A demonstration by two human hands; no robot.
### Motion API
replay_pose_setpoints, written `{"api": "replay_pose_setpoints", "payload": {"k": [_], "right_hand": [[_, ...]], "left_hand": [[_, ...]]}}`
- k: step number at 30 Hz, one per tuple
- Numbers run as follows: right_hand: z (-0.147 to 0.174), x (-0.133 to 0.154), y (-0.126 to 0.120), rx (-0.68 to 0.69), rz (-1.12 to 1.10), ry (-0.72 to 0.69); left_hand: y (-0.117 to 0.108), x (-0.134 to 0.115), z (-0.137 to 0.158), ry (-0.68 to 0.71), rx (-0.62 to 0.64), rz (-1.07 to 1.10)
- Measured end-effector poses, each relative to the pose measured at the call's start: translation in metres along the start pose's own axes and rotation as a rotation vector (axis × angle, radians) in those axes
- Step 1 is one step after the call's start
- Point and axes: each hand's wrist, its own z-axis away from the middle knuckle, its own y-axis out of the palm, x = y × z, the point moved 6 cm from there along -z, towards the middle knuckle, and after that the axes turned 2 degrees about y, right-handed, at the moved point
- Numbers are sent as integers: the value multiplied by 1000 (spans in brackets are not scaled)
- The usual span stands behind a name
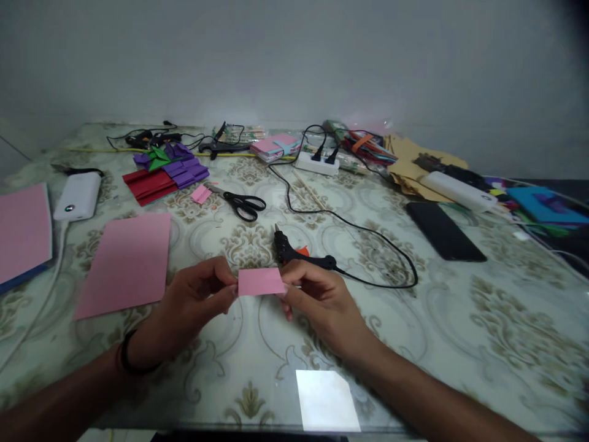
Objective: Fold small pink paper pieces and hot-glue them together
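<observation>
A small pink paper rectangle (261,282) is stretched level between my two hands, above the patterned table. My left hand (197,301) pinches its left edge between thumb and fingers. On the opposite edge, my right hand (322,301) grips it the same way. Just beyond the right hand lies a black hot glue gun (299,253) with an orange trigger, its nozzle pointing away. A larger pink sheet (126,264) rests flat to the left of my left hand. Black-handled scissors (242,202) lie farther back, beside small pink paper scraps (201,194).
A white power bank (79,195) with a cable and stacked pink sheets (25,230) are at left. Red and purple folded papers (165,175) lie behind. A power strip (317,163) feeds the glue gun's looping cord. A black phone (444,231) lies at right.
</observation>
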Motion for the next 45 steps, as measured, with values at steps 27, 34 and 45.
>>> {"api": "replay_pose_setpoints", "payload": {"k": [27, 34, 45], "right_hand": [[7, 23, 13, 40, 603, -264], [4, 18, 7, 0, 637, -212], [-3, 21, 14, 154, 685, -255]], "left_hand": [[7, -12, 2, 377, -34, -466], [3, -8, -3, 274, 44, -475], [6, -5, -15, 311, 227, -423]]}}
